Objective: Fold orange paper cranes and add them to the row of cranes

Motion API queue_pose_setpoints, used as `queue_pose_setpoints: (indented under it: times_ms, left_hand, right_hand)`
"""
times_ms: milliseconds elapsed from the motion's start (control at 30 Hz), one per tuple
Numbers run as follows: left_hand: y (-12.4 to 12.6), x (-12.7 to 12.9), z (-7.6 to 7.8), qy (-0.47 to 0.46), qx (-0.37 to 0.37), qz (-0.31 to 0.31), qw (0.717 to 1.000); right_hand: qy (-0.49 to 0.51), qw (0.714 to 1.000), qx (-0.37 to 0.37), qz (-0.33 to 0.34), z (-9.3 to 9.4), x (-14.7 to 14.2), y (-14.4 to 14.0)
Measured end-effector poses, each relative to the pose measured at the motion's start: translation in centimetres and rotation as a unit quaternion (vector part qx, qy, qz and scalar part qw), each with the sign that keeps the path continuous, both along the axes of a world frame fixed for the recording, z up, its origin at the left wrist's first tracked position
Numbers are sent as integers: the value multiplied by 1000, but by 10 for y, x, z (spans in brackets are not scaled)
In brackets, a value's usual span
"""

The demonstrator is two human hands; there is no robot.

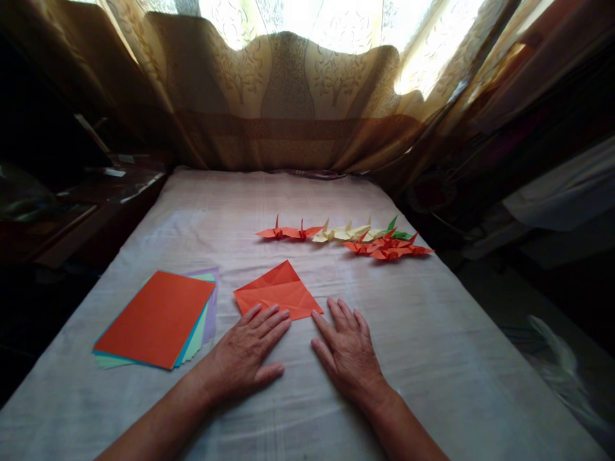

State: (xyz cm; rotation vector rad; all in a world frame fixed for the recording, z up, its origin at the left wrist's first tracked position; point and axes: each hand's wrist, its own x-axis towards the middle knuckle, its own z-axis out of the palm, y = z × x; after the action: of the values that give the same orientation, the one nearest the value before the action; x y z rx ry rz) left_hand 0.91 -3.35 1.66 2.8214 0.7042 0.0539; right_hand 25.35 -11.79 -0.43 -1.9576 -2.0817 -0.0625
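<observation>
A pale cloth (432, 333) covers the table from edge to edge. On its left side lies a stack of coloured paper sheets (156, 318), an orange sheet on top with teal, green and lilac edges showing beneath. Farther back, right of centre, stands a row of folded paper cranes (346, 237): orange ones at the left, cream ones in the middle, a green one and more orange ones bunched at the right. Behind the table hangs a patterned tan curtain (288, 96), lit by daylight from behind
</observation>
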Motion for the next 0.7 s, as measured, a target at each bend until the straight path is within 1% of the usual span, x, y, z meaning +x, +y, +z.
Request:
queue_pose_setpoints:
  times_ms: [233, 500, 600, 700]
  left_hand:
    - [2, -29, -2, 15, 13, 0, 1000]
    - [-2, -61, -2, -6, 46, 21, 999]
    - [-3, -67, -3, -3, 48, 27, 998]
    - [-2, -67, -4, -15, 67, 27, 997]
  right_hand:
    - [2, 1000, -10, -7, 0, 0, 0]
    - [-3, 1000, 0, -10, -2, 1, -1]
    - [-7, 1000, 13, -12, -1, -1, 1]
    - [-1, 999, 41, 0, 4, -11, 4]
